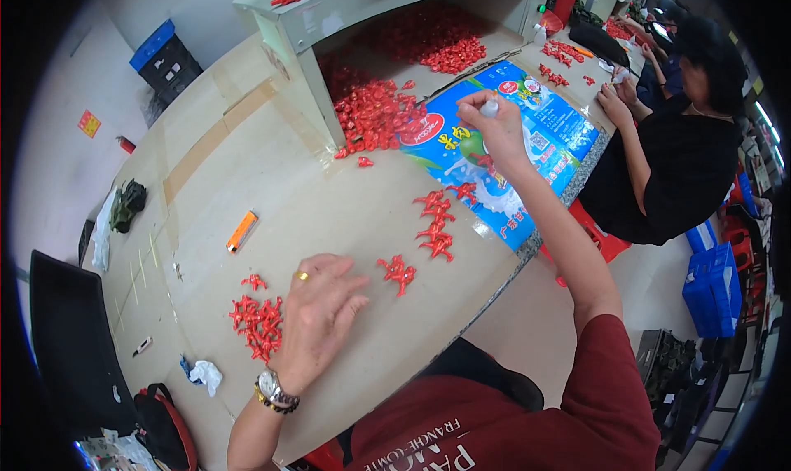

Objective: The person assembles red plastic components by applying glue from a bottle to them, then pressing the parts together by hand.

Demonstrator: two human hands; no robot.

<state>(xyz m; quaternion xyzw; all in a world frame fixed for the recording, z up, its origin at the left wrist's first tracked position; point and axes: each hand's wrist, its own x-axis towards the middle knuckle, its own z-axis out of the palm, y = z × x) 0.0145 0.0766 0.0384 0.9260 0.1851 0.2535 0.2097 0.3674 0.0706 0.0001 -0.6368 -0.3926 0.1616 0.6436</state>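
Note:
My left hand [320, 318], with a ring and a wristwatch [270, 384], is over the tabletop with its fingers loosely apart and nothing visible in them. Close to its left is a small heap of red plastic figures [257, 323]. A few more red figures [399, 275] lie just to its right, and a row of them [435, 224] runs farther off beside the blue printed sheet [568, 125]. Above that sheet, my right hand [503, 133] is closed around a small white squeeze bottle [489, 108]; the hand hides part of the bottle.
A large pile of red pieces [379, 112] spills from under a grey raised shelf [297, 30]. An orange-and-white box cutter [242, 231] lies left of centre. At the far right a co-worker in black [676, 158] sits at the same table. A crumpled white tissue [208, 376] lies at lower left.

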